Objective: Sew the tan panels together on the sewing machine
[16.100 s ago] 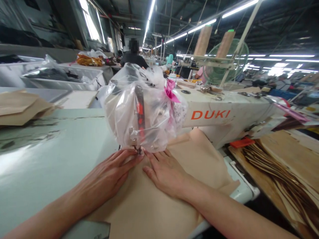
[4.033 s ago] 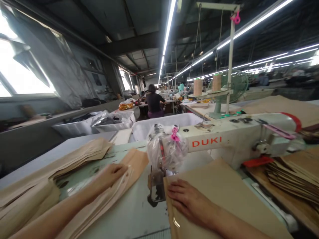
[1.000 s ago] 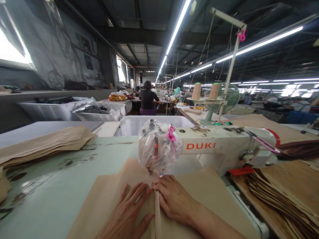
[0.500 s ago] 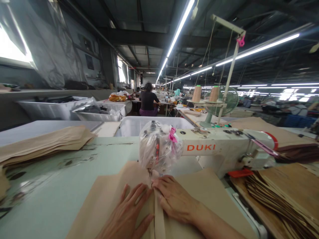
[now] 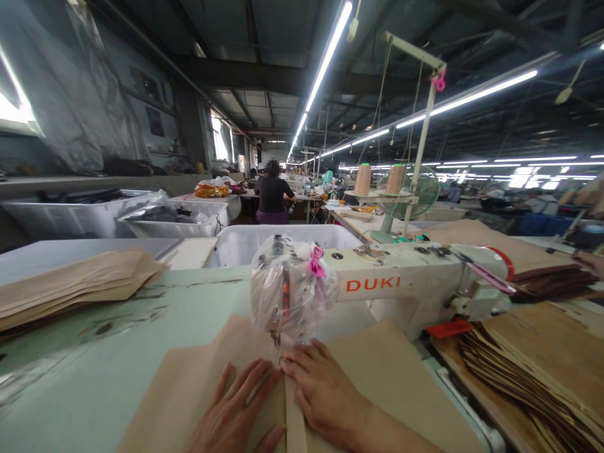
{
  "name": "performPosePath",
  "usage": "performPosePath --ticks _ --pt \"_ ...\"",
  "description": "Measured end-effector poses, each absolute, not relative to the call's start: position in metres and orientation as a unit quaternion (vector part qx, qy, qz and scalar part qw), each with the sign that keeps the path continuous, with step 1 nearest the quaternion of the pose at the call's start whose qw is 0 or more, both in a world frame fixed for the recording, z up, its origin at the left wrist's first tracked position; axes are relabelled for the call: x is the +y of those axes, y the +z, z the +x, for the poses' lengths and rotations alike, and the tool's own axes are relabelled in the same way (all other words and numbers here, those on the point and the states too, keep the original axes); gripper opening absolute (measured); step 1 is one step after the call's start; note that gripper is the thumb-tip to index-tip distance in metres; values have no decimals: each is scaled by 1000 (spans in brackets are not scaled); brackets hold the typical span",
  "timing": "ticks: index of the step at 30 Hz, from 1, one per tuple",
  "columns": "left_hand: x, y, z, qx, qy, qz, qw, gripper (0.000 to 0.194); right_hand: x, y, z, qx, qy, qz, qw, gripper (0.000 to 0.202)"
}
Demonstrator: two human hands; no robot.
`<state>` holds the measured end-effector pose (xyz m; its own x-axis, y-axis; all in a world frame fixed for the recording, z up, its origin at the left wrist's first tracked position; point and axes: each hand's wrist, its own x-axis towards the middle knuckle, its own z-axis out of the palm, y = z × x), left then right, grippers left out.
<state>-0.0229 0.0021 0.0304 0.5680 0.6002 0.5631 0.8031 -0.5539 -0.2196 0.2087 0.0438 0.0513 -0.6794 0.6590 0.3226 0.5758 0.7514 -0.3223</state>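
Beige fabric (image 5: pixel 391 365) lies across the bed of a white sewing machine (image 5: pixel 419 274), and a folded seam strip (image 5: pixel 295 421) runs toward me between my hands. My left hand (image 5: pixel 240 406) rests flat on the left part of the fabric, fingers spread. To its right, my right hand (image 5: pixel 328 393) has its fingers bent and close together, holding the fabric along the seam. Its fingertips are just in front of the presser foot (image 5: pixel 275 338). Clear plastic tied with a pink ribbon (image 5: pixel 316 261) wraps the machine's head. The needle tip is too small to make out.
Cut beige pieces (image 5: pixel 75 283) are stacked on the table's left. Brown-edged pieces (image 5: pixel 542 365) lie at the right. Behind the machine stand a white bin (image 5: pixel 287 236) and thread cones (image 5: pixel 363 180). Farther off, a person (image 5: pixel 274 195) sits facing away.
The view has shifted slightly, so the machine appears a little further left and lower. Both hands keep nearly the same place on the fabric by the presser foot.
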Motion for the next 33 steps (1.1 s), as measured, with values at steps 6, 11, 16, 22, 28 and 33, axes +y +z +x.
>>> performPosePath --ticks 6,11,16,22,28,33 --pt "24 27 -28 -398 -212 -863 228 76 59 45 205 -905 96 -353 217 45" --pt "32 10 -36 -380 -197 -872 237 81 61 41 209 -910 102 -327 232 49" --pt "40 9 -37 -349 -199 -874 272 82 63 38 209 -907 110 -335 229 53" --pt "38 13 -34 -358 -198 -873 265 77 62 41 207 -893 115 -346 266 49" --pt "31 30 -29 -376 -194 -876 232 76 69 42 204 -898 92 -355 245 44" --pt "-13 31 -29 -411 -183 -871 200 70 14 74 210 -881 69 -398 246 40"
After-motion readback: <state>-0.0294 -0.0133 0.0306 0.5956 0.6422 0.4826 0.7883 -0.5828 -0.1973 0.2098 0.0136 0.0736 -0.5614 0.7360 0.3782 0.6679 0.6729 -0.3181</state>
